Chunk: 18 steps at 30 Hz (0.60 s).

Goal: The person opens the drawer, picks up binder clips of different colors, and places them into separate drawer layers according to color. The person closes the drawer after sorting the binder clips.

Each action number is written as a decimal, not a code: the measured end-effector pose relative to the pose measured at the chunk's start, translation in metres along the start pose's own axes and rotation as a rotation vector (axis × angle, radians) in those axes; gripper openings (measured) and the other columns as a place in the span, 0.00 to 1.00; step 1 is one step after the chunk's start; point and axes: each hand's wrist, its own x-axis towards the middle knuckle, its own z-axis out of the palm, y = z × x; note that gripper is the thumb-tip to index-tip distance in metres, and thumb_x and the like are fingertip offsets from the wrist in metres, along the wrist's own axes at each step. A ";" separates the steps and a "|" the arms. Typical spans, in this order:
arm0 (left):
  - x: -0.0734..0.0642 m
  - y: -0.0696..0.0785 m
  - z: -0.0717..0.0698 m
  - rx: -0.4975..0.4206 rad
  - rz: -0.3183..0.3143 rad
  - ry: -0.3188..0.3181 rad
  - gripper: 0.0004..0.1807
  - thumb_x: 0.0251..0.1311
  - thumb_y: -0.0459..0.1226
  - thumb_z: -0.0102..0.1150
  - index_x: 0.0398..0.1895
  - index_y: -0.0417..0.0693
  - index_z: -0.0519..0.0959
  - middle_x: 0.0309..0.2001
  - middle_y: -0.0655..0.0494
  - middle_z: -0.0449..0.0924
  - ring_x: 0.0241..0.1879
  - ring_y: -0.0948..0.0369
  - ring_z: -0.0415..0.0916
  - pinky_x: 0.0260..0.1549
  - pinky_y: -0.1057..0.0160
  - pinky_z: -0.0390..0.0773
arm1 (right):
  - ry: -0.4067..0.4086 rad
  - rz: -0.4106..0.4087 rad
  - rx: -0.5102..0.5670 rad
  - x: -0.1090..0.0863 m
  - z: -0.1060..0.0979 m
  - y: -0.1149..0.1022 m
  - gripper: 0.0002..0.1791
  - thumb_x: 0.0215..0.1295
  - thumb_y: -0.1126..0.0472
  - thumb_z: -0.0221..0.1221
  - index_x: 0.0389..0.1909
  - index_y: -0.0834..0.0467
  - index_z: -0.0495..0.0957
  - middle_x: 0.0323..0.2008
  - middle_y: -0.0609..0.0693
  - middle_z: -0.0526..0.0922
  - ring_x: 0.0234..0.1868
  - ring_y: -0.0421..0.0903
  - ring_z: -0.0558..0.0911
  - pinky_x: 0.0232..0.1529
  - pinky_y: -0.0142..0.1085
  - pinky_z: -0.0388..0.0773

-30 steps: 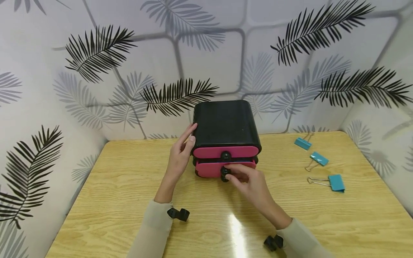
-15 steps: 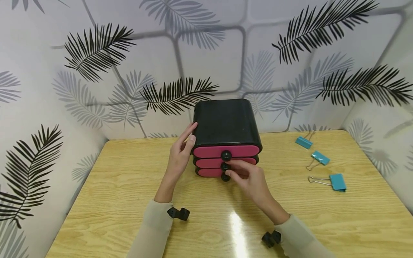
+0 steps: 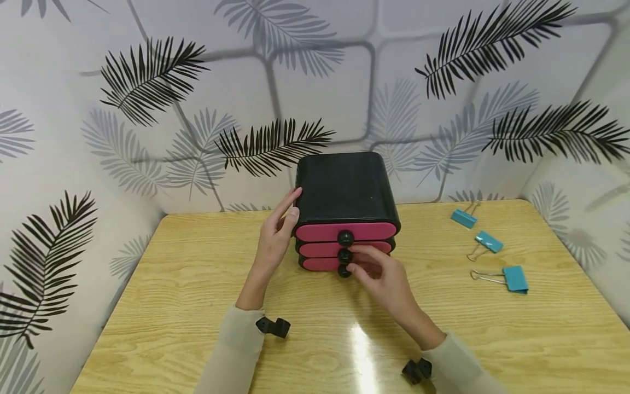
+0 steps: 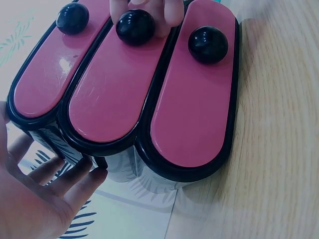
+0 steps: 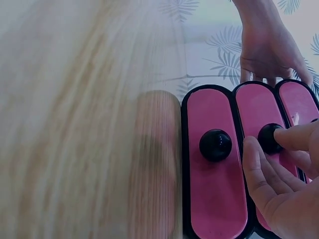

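- The cabinet (image 3: 344,186) (black, with pink drawer fronts) is stood upright near the back of the table (image 3: 197,262), before a leaf-patterned wall (image 3: 320,98).
- Three drawers (image 4: 112,89) are stacked one above another; all are seen fully closed within their black frames.
- The left hand (image 3: 275,232) is laid against the cabinet's left side, its fingers extended and somewhat spread; nothing is gripped by it.
- The middle knob (image 4: 135,27) is pinched between the index finger and thumb of the right hand (image 3: 386,276), the finger being placed above and the thumb below.
- The top knob (image 4: 73,19) and bottom knob (image 4: 208,45) are set directly over and under it.
- To the cabinet's right, well apart, three blue items are arranged from back to front: a rear clip (image 3: 464,218), a central clip (image 3: 489,241) and a front clip (image 3: 515,279) (its wire handles are pointed leftward).
- Both forearms are covered by pale sleeves (image 3: 238,339).
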 end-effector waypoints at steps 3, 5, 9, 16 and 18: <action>0.001 0.000 0.000 0.000 0.000 -0.003 0.25 0.78 0.35 0.47 0.75 0.41 0.68 0.77 0.40 0.60 0.67 0.52 0.69 0.30 0.65 0.65 | 0.009 0.014 0.014 -0.003 -0.003 0.001 0.17 0.66 0.66 0.68 0.55 0.55 0.85 0.47 0.51 0.89 0.43 0.50 0.89 0.37 0.38 0.85; 0.001 0.001 0.000 0.000 -0.003 -0.002 0.25 0.78 0.36 0.47 0.75 0.41 0.68 0.77 0.41 0.60 0.68 0.52 0.69 0.31 0.66 0.66 | 0.009 0.025 0.028 -0.005 -0.005 0.001 0.16 0.66 0.68 0.68 0.54 0.56 0.85 0.47 0.53 0.88 0.42 0.54 0.89 0.35 0.38 0.85; 0.001 0.002 -0.001 0.003 -0.009 -0.001 0.25 0.78 0.36 0.47 0.75 0.42 0.68 0.77 0.42 0.60 0.72 0.53 0.65 0.34 0.65 0.66 | -0.012 0.044 -0.002 -0.008 -0.006 0.003 0.14 0.66 0.69 0.67 0.51 0.58 0.85 0.45 0.54 0.89 0.43 0.55 0.89 0.35 0.36 0.85; 0.001 0.000 0.000 -0.006 -0.007 -0.002 0.25 0.78 0.35 0.47 0.75 0.41 0.68 0.77 0.40 0.60 0.76 0.53 0.59 0.47 0.58 0.72 | -0.076 0.072 -0.100 -0.010 -0.006 0.006 0.14 0.66 0.70 0.67 0.52 0.59 0.85 0.46 0.54 0.89 0.45 0.49 0.89 0.40 0.37 0.85; 0.001 0.000 0.001 -0.012 -0.002 -0.004 0.25 0.78 0.35 0.47 0.75 0.40 0.68 0.77 0.39 0.59 0.77 0.52 0.58 0.56 0.53 0.72 | -0.094 0.084 -0.115 -0.010 -0.006 0.007 0.15 0.66 0.70 0.67 0.53 0.59 0.85 0.47 0.54 0.89 0.45 0.49 0.88 0.41 0.37 0.85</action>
